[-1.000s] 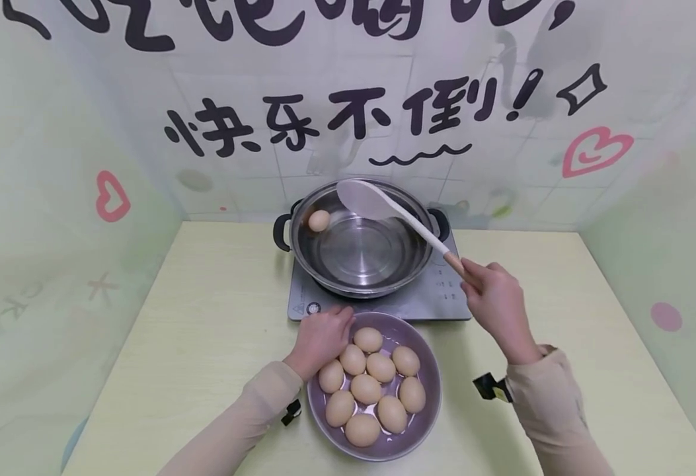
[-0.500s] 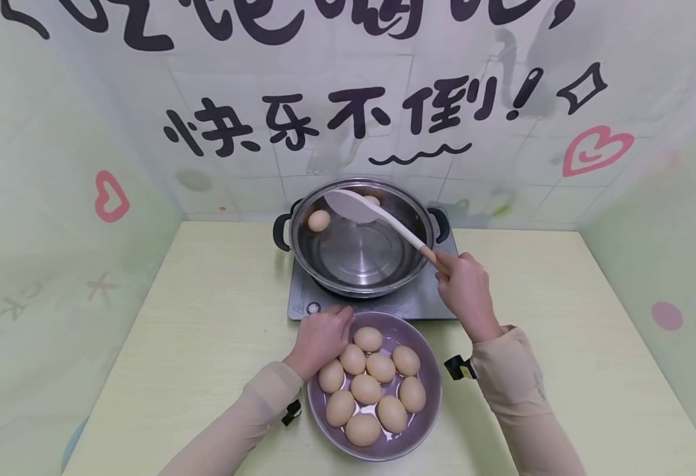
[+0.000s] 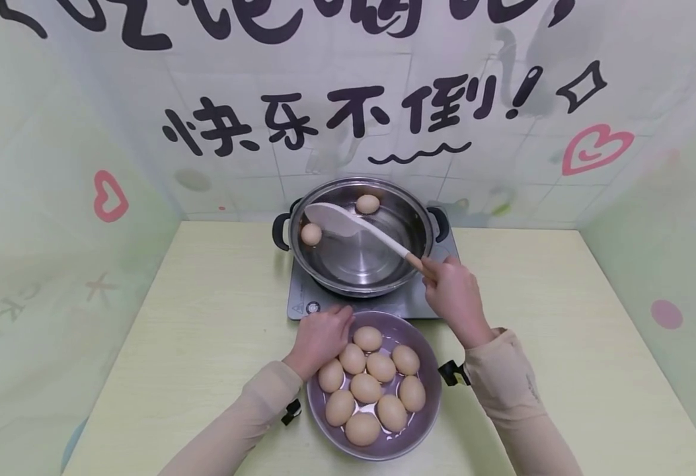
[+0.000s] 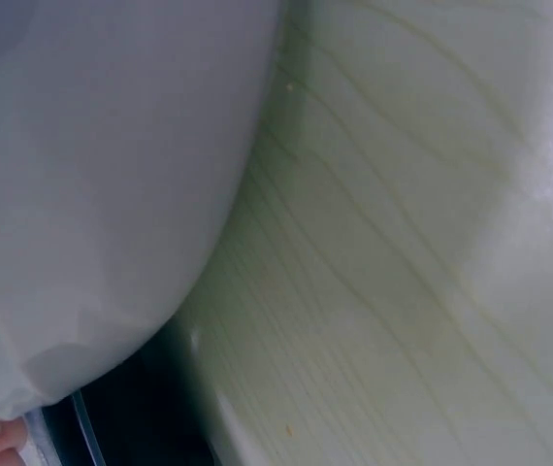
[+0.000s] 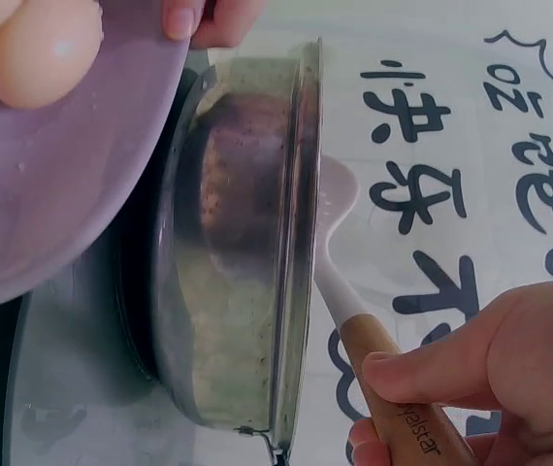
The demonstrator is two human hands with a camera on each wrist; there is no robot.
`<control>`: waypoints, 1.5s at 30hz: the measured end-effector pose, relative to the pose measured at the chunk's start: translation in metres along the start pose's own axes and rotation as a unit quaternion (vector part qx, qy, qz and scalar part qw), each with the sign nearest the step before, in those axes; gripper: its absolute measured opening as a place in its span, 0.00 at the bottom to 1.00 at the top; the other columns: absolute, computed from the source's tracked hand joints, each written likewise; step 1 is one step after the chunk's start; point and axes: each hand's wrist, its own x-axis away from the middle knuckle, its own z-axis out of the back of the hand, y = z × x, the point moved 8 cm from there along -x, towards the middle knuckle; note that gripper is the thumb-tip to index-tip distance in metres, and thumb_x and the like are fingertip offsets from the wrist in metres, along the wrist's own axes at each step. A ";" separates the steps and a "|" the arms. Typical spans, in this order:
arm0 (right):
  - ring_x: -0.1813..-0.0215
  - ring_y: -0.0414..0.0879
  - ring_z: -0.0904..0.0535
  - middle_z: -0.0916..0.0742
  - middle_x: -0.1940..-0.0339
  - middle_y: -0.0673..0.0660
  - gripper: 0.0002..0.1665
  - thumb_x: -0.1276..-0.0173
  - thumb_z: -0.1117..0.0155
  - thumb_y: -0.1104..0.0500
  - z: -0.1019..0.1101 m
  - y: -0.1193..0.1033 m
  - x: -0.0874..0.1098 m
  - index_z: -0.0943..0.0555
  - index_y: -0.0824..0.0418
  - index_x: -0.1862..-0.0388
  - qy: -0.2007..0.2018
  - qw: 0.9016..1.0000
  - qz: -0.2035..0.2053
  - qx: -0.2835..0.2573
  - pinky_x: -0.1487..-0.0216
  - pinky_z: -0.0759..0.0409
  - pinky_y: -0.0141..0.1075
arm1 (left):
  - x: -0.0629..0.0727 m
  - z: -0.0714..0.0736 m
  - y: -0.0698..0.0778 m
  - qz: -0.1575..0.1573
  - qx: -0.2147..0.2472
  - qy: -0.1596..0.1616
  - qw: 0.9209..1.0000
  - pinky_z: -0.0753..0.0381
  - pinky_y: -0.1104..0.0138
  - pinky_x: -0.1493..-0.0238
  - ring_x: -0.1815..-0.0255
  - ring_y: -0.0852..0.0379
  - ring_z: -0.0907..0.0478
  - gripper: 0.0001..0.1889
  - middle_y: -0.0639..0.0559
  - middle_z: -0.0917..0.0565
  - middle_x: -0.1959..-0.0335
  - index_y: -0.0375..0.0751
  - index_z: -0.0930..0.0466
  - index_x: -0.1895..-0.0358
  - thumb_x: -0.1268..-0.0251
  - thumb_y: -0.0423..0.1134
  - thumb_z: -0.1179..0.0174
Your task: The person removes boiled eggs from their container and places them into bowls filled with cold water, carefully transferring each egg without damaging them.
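My right hand (image 3: 456, 292) grips the wooden handle (image 5: 393, 398) of a white ladle (image 3: 336, 220), its head over the steel pot (image 3: 359, 291). In the pot, one egg (image 3: 310, 234) lies at the left beside the ladle's head. Another egg (image 3: 368, 204) is near the back wall. My left hand (image 3: 322, 337) holds the rim of the purple bowl (image 3: 433, 396) at its upper left, fingertips curled over the edge. Several eggs (image 3: 365, 389) sit in that bowl with a little liquid. In the left wrist view the bowl's outer wall (image 4: 102, 194) fills the left side.
Under the pot is a grey induction cooker (image 3: 407, 309), directly behind the bowl. The pot has black side handles (image 3: 281, 233). Pale wood-look table (image 3: 217, 291) extends to both sides. A printed backdrop (image 3: 234, 192) stands close behind the pot.
My right hand has moved left and slightly forward with the ladle, its head now lower over the pot. A second egg has come into sight; the left egg has shifted towards me. My left hand stays put.
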 end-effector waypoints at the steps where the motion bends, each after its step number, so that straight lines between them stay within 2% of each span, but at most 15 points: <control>1: 0.79 0.59 0.26 0.22 0.77 0.65 0.19 0.51 0.38 0.71 0.000 -0.002 0.002 0.18 0.65 0.57 0.000 1.000 0.004 0.003 0.76 0.28 0.49 | 0.000 0.001 0.000 -0.001 0.000 0.002 1.000 0.35 0.64 0.90 0.88 0.53 0.27 0.07 0.53 0.23 0.80 0.45 0.26 0.75 0.42 0.40 0.43; 8: 0.85 0.52 0.32 0.25 0.82 0.60 0.17 0.52 0.39 0.72 0.001 -0.010 0.014 0.17 0.60 0.62 -0.002 1.000 0.027 0.013 0.84 0.33 0.44 | 0.001 0.002 -0.001 0.000 -0.003 0.008 1.000 0.35 0.64 0.90 0.88 0.53 0.26 0.08 0.53 0.23 0.81 0.46 0.28 0.76 0.41 0.41 0.44; 14: 0.86 0.50 0.35 0.29 0.84 0.56 0.14 0.50 0.39 0.70 0.003 -0.014 0.024 0.17 0.59 0.64 -0.024 0.999 0.029 0.032 0.85 0.37 0.41 | 0.000 0.001 -0.001 0.000 -0.003 0.004 1.000 0.35 0.64 0.90 0.88 0.53 0.26 0.07 0.53 0.23 0.80 0.46 0.27 0.75 0.41 0.40 0.44; 20: 0.85 0.48 0.35 0.28 0.84 0.54 0.14 0.50 0.39 0.69 0.008 -0.014 0.033 0.17 0.57 0.64 -0.049 0.998 0.027 0.032 0.86 0.38 0.38 | 0.000 0.001 -0.002 0.000 -0.004 0.000 1.000 0.35 0.64 0.90 0.87 0.53 0.26 0.06 0.53 0.23 0.80 0.46 0.27 0.74 0.41 0.40 0.44; 22: 0.84 0.47 0.35 0.27 0.83 0.53 0.11 0.49 0.39 0.69 0.010 -0.013 0.035 0.18 0.57 0.67 -0.059 0.997 0.025 0.033 0.85 0.39 0.38 | 0.000 0.000 -0.002 0.001 -0.005 0.000 1.000 0.35 0.64 0.90 0.87 0.53 0.26 0.06 0.53 0.23 0.80 0.46 0.27 0.74 0.41 0.40 0.44; 27: 0.83 0.45 0.34 0.25 0.82 0.53 0.10 0.48 0.38 0.67 0.016 -0.008 0.040 0.17 0.57 0.66 -0.090 0.996 0.009 0.028 0.84 0.38 0.38 | -0.001 0.000 -0.002 0.000 -0.006 0.001 1.000 0.35 0.64 0.90 0.87 0.54 0.26 0.06 0.53 0.22 0.80 0.46 0.26 0.74 0.41 0.41 0.44; 36: 0.80 0.44 0.29 0.14 0.70 0.55 0.19 0.46 0.37 0.66 0.026 0.000 0.045 0.18 0.56 0.54 -0.117 0.993 0.016 0.012 0.82 0.35 0.36 | 0.000 0.000 -0.001 -0.001 -0.002 -0.001 1.000 0.35 0.64 0.90 0.87 0.54 0.26 0.06 0.53 0.22 0.79 0.46 0.26 0.74 0.41 0.41 0.44; 41: 0.83 0.41 0.35 0.18 0.77 0.48 0.17 0.43 0.38 0.64 0.032 0.001 0.046 0.18 0.52 0.53 -0.140 0.990 0.024 0.010 0.83 0.39 0.35 | -0.001 0.000 0.000 -0.001 -0.003 -0.001 1.000 0.35 0.64 0.90 0.88 0.54 0.26 0.06 0.53 0.22 0.80 0.46 0.26 0.74 0.41 0.41 0.44; 43: 0.84 0.40 0.37 0.19 0.80 0.47 0.18 0.43 0.39 0.64 0.034 0.002 0.045 0.18 0.52 0.53 -0.152 0.988 0.024 0.008 0.83 0.40 0.34 | -0.001 0.000 0.001 0.000 -0.003 -0.003 1.000 0.36 0.64 0.90 0.88 0.54 0.26 0.06 0.53 0.22 0.80 0.46 0.26 0.74 0.41 0.41 0.44; 45: 0.85 0.40 0.37 0.17 0.79 0.48 0.19 0.44 0.37 0.64 0.036 0.003 0.044 0.18 0.54 0.52 -0.164 0.986 0.021 0.005 0.83 0.39 0.34 | -0.001 0.000 0.001 0.001 -0.003 -0.006 1.000 0.36 0.64 0.90 0.88 0.54 0.27 0.06 0.53 0.22 0.80 0.46 0.26 0.74 0.41 0.41 0.44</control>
